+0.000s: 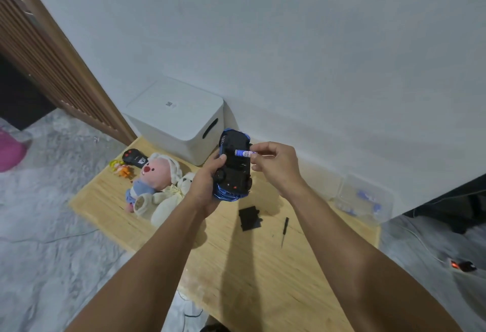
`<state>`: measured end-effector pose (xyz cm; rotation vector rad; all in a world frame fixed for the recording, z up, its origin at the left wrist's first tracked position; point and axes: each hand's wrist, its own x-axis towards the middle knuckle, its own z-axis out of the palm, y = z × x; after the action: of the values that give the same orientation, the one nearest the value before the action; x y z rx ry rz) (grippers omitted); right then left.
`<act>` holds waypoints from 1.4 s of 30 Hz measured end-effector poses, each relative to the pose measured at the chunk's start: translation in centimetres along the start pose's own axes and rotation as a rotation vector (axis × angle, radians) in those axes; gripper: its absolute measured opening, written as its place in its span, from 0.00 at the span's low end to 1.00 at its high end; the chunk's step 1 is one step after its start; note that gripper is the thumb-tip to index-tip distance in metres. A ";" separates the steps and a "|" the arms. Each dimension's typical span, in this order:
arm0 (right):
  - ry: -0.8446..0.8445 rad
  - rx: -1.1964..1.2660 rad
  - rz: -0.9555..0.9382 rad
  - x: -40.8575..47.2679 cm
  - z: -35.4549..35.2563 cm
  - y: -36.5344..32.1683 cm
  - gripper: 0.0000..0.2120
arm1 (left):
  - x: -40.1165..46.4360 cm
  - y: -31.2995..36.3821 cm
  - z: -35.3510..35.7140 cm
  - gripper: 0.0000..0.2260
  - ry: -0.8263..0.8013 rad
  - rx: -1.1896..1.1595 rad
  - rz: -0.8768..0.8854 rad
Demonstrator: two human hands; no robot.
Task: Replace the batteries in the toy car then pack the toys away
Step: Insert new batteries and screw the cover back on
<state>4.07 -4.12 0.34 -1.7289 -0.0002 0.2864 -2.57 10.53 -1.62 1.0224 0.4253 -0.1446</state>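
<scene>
The left hand [207, 187] wraps its grip round the toy car [234, 166], belly up above the bench [263, 266], likely to expose the battery bay. The car's long axis runs away from the person, toward the white box [176, 118]. The right hand [276, 163] pinches a battery [243, 153] by one end, lying crosswise over the underside, its free end pointing toward the left grip.

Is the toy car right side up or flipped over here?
Flipped over: the toy car shows its black underside, held by the left hand; the right hand pinches a battery over it.
</scene>
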 end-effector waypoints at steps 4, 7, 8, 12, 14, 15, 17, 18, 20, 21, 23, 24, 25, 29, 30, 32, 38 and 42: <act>0.086 -0.064 -0.091 -0.3 -0.2 -0.4 0.06 | 0.0 0.0 0.9 0.17 0.025 0.080 0.040; 0.144 -0.082 -0.109 -0.6 -0.3 -0.5 0.06 | 0.0 0.0 1.6 0.17 0.062 0.135 0.077; 0.158 -0.090 -0.116 -0.6 -0.3 -0.5 0.06 | 0.0 0.0 1.7 0.17 0.072 0.146 0.088; 0.184 -0.107 -0.149 -0.8 -0.3 -0.2 0.06 | 0.0 0.1 2.3 0.17 0.121 0.201 0.135; 0.214 -0.121 -0.170 -0.9 -0.1 0.0 0.05 | 0.0 0.1 2.6 0.16 0.137 0.218 0.153; 0.230 -0.126 -0.182 -1.0 0.0 0.1 0.05 | 0.0 0.1 2.8 0.15 0.140 0.229 0.163; 0.263 -0.160 -0.225 -1.3 0.2 0.3 0.05 | 0.0 0.1 3.0 0.15 0.152 0.252 0.183; 0.279 -0.204 -0.267 -1.4 0.2 0.4 0.04 | -0.1 0.0 3.0 0.16 0.157 0.264 0.195; 0.310 -0.316 -0.387 -1.7 0.5 0.7 0.04 | -0.2 -0.1 3.2 0.16 0.167 0.274 0.218; 0.323 -0.356 -0.443 -1.8 0.7 0.8 0.05 | -0.2 -0.1 3.3 0.16 0.175 0.273 0.224; 0.330 -0.374 -0.508 -1.9 1.0 1.1 0.07 | 0.0 -0.1 3.5 0.17 0.194 0.269 0.231; 0.325 -0.352 -0.518 -1.9 1.1 1.2 0.08 | 0.1 0.0 3.6 0.16 0.206 0.267 0.232; 0.321 -0.312 -0.510 -1.9 1.2 1.3 0.09 | 0.1 0.1 3.7 0.16 0.212 0.264 0.231; 0.327 -0.111 -0.364 -1.7 1.5 1.2 0.08 | 0.2 0.3 4.0 0.16 0.227 0.265 0.239; 0.329 -0.083 -0.338 -1.6 1.5 1.2 0.08 | 0.3 0.3 4.1 0.16 0.230 0.266 0.242; 0.327 -0.058 -0.319 -1.7 1.6 1.0 0.08 | 0.4 0.2 4.3 0.16 0.230 0.270 0.247; 0.306 -0.100 -0.342 -1.6 1.6 1.1 0.09 | 0.5 0.2 4.4 0.19 0.226 0.232 0.261; 0.249 -0.211 -0.349 -1.3 1.3 1.6 0.10 | 0.5 -0.1 4.2 0.19 0.229 0.218 0.248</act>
<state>2.33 -3.35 -1.21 -1.9263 -0.1536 -0.1931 -0.94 6.93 0.03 1.3037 0.4935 0.1533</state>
